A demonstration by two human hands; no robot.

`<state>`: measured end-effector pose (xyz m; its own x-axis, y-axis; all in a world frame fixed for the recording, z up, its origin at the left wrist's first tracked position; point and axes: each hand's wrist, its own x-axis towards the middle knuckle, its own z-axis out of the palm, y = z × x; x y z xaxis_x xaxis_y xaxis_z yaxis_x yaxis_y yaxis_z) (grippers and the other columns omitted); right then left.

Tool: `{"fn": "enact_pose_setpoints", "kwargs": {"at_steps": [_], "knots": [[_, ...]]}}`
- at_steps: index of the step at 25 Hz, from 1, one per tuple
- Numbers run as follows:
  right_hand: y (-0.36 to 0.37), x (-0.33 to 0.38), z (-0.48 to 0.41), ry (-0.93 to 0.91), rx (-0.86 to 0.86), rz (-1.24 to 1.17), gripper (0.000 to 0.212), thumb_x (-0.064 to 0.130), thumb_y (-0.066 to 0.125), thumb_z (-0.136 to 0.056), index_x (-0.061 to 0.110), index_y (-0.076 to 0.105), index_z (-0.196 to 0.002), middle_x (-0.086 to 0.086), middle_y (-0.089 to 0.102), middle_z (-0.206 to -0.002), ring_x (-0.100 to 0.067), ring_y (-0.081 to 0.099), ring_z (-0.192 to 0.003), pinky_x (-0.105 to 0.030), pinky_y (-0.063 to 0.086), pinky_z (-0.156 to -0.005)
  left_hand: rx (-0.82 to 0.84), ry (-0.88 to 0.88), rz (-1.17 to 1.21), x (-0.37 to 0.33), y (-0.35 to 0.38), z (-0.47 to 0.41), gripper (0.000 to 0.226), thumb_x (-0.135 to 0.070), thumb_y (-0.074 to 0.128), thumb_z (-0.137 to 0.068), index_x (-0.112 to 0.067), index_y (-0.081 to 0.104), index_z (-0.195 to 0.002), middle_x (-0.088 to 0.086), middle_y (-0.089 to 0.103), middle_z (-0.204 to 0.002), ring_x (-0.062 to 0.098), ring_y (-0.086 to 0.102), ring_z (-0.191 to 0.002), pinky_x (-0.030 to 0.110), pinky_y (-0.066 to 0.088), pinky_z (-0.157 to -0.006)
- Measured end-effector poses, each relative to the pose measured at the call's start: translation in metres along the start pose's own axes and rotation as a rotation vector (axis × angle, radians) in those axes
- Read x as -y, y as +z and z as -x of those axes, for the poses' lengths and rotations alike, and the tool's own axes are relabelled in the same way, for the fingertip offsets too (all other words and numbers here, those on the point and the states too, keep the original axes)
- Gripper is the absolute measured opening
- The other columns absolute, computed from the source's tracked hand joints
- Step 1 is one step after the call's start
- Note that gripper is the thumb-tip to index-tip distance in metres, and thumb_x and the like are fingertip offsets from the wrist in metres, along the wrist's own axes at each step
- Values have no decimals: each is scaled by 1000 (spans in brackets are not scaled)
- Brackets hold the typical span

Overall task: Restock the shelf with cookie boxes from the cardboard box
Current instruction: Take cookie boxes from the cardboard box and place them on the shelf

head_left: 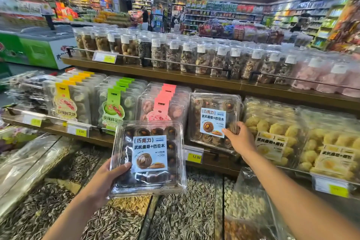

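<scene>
My left hand [109, 177] grips a clear plastic box of dark chocolate cookies [150, 158] by its lower left corner, holding it upright in front of the lower shelf [210, 159]. A second clear cookie box with the same blue label [213, 121] stands tilted back on that shelf. My right hand [240, 138] holds this box at its lower right edge, thumb on the front near the label. The cardboard box is not in view.
Left of the shelved box stand rows of pink, green and yellow labelled pastry packs [109, 103]. Yellow cookie boxes [276, 132] fill the shelf to the right. Clear jars [175, 54] line the upper shelf. Open bins of sunflower seeds [181, 206] lie below my arms.
</scene>
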<state>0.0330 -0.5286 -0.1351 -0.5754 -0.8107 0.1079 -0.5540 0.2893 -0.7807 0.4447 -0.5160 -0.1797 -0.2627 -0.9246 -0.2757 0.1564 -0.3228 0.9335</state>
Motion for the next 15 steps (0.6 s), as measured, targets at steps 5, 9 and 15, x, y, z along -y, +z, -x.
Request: {"fn": "enact_pose_setpoints", "kwargs": {"at_steps": [5,9,15], "knots": [[9,-2,-6,-51,-38,324,63,53,70,-89,10,57,-133,-3,68,-111,-22,67,-93,-36,56,-72,-17,-8,16,-3,0,-13,60,-25,90,-78,-14,60,-129,20,69,-84,24,69,-64,40,58,-74],[11,-4,-15,-70,-105,464,57,63,69,-85,17,60,-118,4,67,-91,-13,64,-67,-33,58,-54,-48,-1,12,-1,3,-25,50,-17,71,-83,-18,59,-132,18,70,-84,21,68,-62,43,54,-82],[31,-14,-21,10,-117,372,71,51,74,-85,17,39,-135,1,70,-100,-21,72,-71,-40,61,-57,2,-14,38,-5,20,-29,72,-31,97,-58,-16,63,-120,10,74,-72,16,68,-55,30,60,-57]]}}
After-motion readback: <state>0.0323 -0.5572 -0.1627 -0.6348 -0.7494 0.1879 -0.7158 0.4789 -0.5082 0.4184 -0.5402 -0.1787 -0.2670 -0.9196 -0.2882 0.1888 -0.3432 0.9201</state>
